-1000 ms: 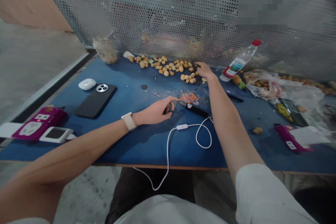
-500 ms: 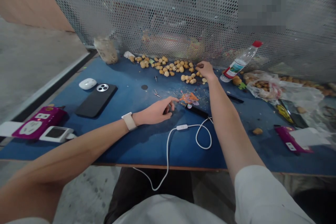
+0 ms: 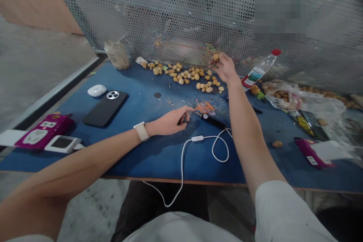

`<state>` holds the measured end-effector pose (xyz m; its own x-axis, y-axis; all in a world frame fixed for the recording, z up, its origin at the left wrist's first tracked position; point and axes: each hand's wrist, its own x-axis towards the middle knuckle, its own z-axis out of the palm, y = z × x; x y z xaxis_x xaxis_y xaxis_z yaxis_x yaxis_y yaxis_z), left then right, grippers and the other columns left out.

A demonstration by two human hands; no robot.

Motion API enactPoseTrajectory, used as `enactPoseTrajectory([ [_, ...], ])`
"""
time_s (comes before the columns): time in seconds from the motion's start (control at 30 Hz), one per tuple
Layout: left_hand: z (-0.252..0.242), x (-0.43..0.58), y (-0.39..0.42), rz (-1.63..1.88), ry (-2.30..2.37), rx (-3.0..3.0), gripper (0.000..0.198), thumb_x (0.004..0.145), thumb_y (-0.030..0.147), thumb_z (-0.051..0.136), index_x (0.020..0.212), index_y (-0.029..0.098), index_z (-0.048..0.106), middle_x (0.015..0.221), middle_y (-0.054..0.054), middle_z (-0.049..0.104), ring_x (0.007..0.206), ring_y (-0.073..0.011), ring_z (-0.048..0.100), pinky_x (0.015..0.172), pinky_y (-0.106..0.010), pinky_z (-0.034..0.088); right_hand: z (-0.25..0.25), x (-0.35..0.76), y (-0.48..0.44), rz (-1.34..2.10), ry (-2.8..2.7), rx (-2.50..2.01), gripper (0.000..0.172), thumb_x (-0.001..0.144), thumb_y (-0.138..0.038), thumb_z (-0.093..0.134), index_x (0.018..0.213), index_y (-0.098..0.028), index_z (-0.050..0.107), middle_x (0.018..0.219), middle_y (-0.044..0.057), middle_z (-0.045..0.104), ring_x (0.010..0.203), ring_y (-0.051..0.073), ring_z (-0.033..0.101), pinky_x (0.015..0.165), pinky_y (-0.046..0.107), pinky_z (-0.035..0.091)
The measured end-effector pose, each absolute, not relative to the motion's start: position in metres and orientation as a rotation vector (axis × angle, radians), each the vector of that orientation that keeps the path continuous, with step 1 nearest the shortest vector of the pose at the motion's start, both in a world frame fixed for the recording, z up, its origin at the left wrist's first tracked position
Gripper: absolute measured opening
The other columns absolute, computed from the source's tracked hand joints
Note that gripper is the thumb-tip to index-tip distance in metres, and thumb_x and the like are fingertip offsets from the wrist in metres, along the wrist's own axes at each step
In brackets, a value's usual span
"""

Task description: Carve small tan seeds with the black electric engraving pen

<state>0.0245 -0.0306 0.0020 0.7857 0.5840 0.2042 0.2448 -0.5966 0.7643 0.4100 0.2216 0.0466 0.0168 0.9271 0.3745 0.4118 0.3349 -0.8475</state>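
Note:
My right hand [image 3: 224, 69] is raised above the far side of the blue table [image 3: 147, 155], fingers pinched on a small tan nut [image 3: 216, 56]. Below it lies a scatter of several tan nuts [image 3: 184, 75] along the mesh screen. My left hand [image 3: 170, 121], with a pale watch on the wrist, rests on the table with its fingers loosely curled and the forefinger pointing at an orange scrap [image 3: 204, 107]. A black tool [image 3: 213, 121] lies just right of that hand.
A white cable [image 3: 198, 138] loops over the front edge. A black phone [image 3: 106, 107], white earbud case [image 3: 96, 90] and magenta power strip [image 3: 45, 130] lie left. A plastic bottle [image 3: 259, 69], plastic bags [image 3: 297, 96] and another magenta strip [image 3: 310, 152] lie right. Perforated mesh [image 3: 181, 15] closes the back.
My right hand has lifted off the pile of nuts and risen with one nut pinched in its fingers. My left hand has stayed in place.

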Motion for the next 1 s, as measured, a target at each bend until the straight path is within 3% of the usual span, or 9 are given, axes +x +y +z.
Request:
enactPoseTrajectory([
  [0.07, 0.002, 0.025, -0.030, 0.570, 0.608, 2.190, 0.064, 0.107, 0.018, 0.073, 0.169, 0.024, 0.059, 0.131, -0.008, 0.084, 0.091, -0.0212, 0.076, 0.085, -0.035, 0.061, 0.054, 0.403, 0.214, 0.780, -1.603, -1.033, 0.085, 0.103, -0.109, 0.075, 0.150, -0.039, 0.079, 0.160, 0.014, 0.086, 0.152, 0.042, 0.083, 0.120, 0.062, 0.074],
  [0.17, 0.001, 0.026, -0.030, 0.570, 0.592, 2.156, 0.061, 0.108, 0.020, 0.073, 0.167, 0.024, 0.060, 0.129, -0.007, 0.083, 0.088, -0.0198, 0.074, 0.084, -0.035, 0.061, 0.063, 0.392, 0.202, 0.978, -1.592, -0.779, 0.073, 0.092, -0.093, 0.101, 0.137, -0.039, 0.078, 0.134, 0.004, 0.087, 0.131, 0.032, 0.087, 0.121, 0.057, 0.074],
  [0.27, -0.002, 0.028, -0.029, 0.592, 0.586, 2.123, 0.059, 0.108, 0.020, 0.076, 0.165, 0.024, 0.061, 0.127, -0.007, 0.082, 0.086, -0.0193, 0.072, 0.084, -0.036, 0.061, 0.075, 0.378, 0.191, 1.027, -1.616, -0.707, 0.071, 0.086, -0.088, 0.112, 0.125, -0.039, 0.079, 0.118, -0.001, 0.085, 0.116, 0.026, 0.086, 0.110, 0.048, 0.076],
  [0.4, -0.004, 0.030, -0.024, 0.712, 0.589, 2.017, 0.044, 0.119, 0.030, 0.075, 0.160, 0.024, 0.062, 0.128, -0.008, 0.082, 0.090, -0.0216, 0.077, 0.085, -0.038, 0.063, 0.103, 0.344, 0.169, 1.022, -1.729, -0.710, 0.079, 0.076, -0.094, 0.117, 0.111, -0.034, 0.080, 0.107, 0.000, 0.085, 0.098, 0.023, 0.084, 0.091, 0.039, 0.077],
  [0.57, -0.002, 0.031, -0.008, 1.043, 0.781, 1.724, 0.030, 0.130, 0.039, 0.071, 0.154, 0.024, 0.060, 0.119, -0.007, 0.079, 0.089, -0.0225, 0.082, 0.083, -0.038, 0.067, 0.125, 0.276, 0.125, 0.862, -1.956, -0.710, 0.071, 0.089, -0.094, 0.109, 0.099, -0.028, 0.085, 0.096, 0.002, 0.086, 0.088, 0.020, 0.080, 0.083, 0.035, 0.074],
  [0.67, 0.001, 0.027, 0.007, 1.228, 0.831, 1.616, 0.038, 0.128, 0.036, 0.075, 0.159, 0.023, 0.057, 0.134, -0.011, 0.082, 0.095, -0.0219, 0.085, 0.087, -0.038, 0.069, 0.114, 0.249, 0.095, 0.835, -2.057, -0.721, 0.060, 0.096, -0.085, 0.107, 0.102, -0.027, 0.092, 0.098, 0.005, 0.090, 0.090, 0.022, 0.083, 0.089, 0.038, 0.076],
  [0.87, 0.008, 0.021, 0.016, 1.186, 0.740, 1.921, 0.032, 0.121, 0.046, 0.083, 0.133, 0.017, 0.079, 0.118, -0.012, 0.089, 0.109, -0.0277, 0.085, 0.106, -0.044, 0.069, 0.055, 0.262, 0.029, 0.714, -1.749, -0.854, 0.053, 0.093, -0.079, 0.108, 0.103, -0.029, 0.095, 0.109, 0.009, 0.098, 0.104, 0.031, 0.096, 0.104, 0.051, 0.082],
  [0.93, 0.007, 0.024, 0.011, 1.141, 0.719, 2.012, 0.033, 0.120, 0.050, 0.083, 0.129, 0.018, 0.084, 0.116, -0.012, 0.091, 0.108, -0.0283, 0.085, 0.106, -0.044, 0.068, 0.037, 0.273, 0.005, 0.663, -1.679, -0.928, 0.055, 0.091, -0.081, 0.108, 0.100, -0.030, 0.093, 0.106, 0.008, 0.098, 0.102, 0.033, 0.096, 0.103, 0.054, 0.083],
  [1.0, 0.005, 0.027, 0.005, 1.101, 0.717, 2.076, 0.033, 0.120, 0.050, 0.083, 0.129, 0.019, 0.086, 0.115, -0.011, 0.092, 0.106, -0.0286, 0.085, 0.102, -0.043, 0.067, 0.024, 0.281, -0.017, 0.630, -1.660, -1.023, 0.056, 0.095, -0.084, 0.103, 0.102, -0.030, 0.092, 0.106, 0.008, 0.098, 0.093, 0.032, 0.095, 0.092, 0.052, 0.083],
])
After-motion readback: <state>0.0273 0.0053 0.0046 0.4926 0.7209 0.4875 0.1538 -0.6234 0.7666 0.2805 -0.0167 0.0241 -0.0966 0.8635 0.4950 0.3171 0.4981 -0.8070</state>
